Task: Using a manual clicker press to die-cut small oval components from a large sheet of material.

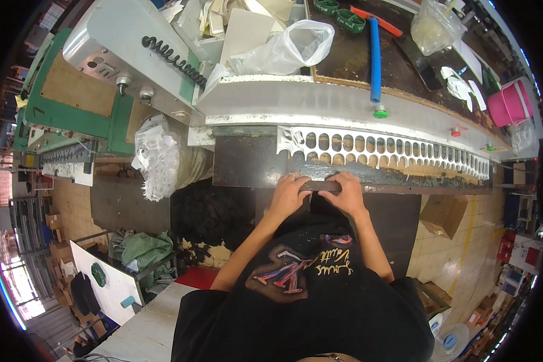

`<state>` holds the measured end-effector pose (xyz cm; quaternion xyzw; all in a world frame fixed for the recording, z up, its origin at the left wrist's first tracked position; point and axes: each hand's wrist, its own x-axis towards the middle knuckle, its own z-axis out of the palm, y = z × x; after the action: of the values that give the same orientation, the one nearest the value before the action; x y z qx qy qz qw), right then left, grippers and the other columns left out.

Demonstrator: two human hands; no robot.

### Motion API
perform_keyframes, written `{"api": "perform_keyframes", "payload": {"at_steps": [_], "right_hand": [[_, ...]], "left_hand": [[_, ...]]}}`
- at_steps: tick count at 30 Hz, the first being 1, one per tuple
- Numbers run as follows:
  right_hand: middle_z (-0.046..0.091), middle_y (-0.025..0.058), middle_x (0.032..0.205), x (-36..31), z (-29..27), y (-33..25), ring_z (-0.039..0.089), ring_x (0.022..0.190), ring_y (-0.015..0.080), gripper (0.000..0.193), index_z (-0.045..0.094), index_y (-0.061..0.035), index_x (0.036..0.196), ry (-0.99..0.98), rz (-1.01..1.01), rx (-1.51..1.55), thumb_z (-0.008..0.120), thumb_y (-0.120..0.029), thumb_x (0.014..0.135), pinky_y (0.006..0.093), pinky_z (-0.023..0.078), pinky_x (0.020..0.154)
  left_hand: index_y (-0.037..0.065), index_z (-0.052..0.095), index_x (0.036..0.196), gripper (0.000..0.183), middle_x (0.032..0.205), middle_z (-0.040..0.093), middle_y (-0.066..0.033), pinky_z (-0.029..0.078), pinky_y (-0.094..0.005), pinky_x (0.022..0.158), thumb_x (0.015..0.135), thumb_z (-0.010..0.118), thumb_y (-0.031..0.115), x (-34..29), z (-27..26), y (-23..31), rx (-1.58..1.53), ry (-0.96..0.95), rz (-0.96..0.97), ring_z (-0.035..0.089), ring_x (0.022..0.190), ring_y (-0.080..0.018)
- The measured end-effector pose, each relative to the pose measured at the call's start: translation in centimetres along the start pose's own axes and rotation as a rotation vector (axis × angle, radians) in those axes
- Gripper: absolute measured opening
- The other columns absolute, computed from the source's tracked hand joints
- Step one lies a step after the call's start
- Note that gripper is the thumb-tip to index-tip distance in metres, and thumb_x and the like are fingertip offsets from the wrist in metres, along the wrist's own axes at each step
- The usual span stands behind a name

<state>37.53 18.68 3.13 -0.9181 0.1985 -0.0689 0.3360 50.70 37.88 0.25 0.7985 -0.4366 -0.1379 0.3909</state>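
My left hand [288, 193] and my right hand [346, 192] are side by side at the near edge of a dark worn board [244, 161]. Between them is a short dark brown bar [317, 186], with fingers over its top and the thumbs toward each other on its near side. Whether the bar is a separate piece or part of the board's edge, I cannot tell. Just beyond my fingers, a long white sheet with rows of oval cut-outs [291, 142] lies along the board, its left end ragged.
A grey machine beam [295, 99] spans behind the board, bearing a green button [380, 112]. On top lie a blue-handled tool [375, 60], green ring-shaped pieces [350, 21] and a plastic bag [437, 27]. White scraps [155, 154] hang at left; a carton [443, 215] stands at right.
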Motion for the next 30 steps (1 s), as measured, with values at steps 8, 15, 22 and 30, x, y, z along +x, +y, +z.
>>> {"api": "perform_keyframes", "payload": {"at_steps": [8,15,22,30], "right_hand": [[0.065,0.0106,0.1,-0.4,0.8,0.1,0.061,0.102,0.0341,0.04,0.072,-0.0091,0.102,0.012,0.014,-0.074,0.092,-0.019,0.069,0.0475,0.044,0.091],[0.064,0.0117,0.1,0.1,0.7,0.3,0.059,0.104,0.0345,0.036,0.07,-0.0078,0.099,0.006,-0.022,-0.069,0.091,-0.019,0.072,0.048,0.044,0.091],[0.065,0.0119,0.099,-3.6,0.4,-0.6,0.062,0.102,0.0348,0.034,0.071,-0.0066,0.098,-0.083,-0.01,-0.066,0.09,-0.021,0.074,0.046,0.047,0.089],[0.071,0.0175,0.077,5.4,2.2,-6.5,0.071,0.074,0.0351,0.045,0.066,-0.0045,0.122,-0.094,0.335,0.21,0.074,-0.039,0.094,0.0446,0.058,0.069]], "left_hand": [[0.009,0.072,0.118,0.038,0.104,0.06,-0.0154,0.048,-0.0467,0.09,0.082,0.082,0.012,0.2,0.1,0.1,-0.065,0.007,-0.053,0.057,0.102,-0.0395],[0.008,0.069,0.119,0.039,0.112,0.06,-0.0194,0.049,-0.0487,0.093,0.082,0.08,0.01,0.5,-0.2,0.2,-0.096,-0.024,-0.057,0.057,0.108,-0.0426],[0.008,0.075,0.113,0.03,0.102,0.065,-0.0144,0.049,-0.0444,0.089,0.084,0.082,0.015,-3.1,-1.2,0.9,-0.119,-0.078,-0.106,0.062,0.099,-0.0364],[0.011,0.055,0.146,0.077,0.143,0.063,-0.0146,0.038,-0.0465,0.113,0.077,0.087,0.019,2.3,-9.5,-3.5,-0.055,0.099,-0.099,0.056,0.134,-0.035]]}}
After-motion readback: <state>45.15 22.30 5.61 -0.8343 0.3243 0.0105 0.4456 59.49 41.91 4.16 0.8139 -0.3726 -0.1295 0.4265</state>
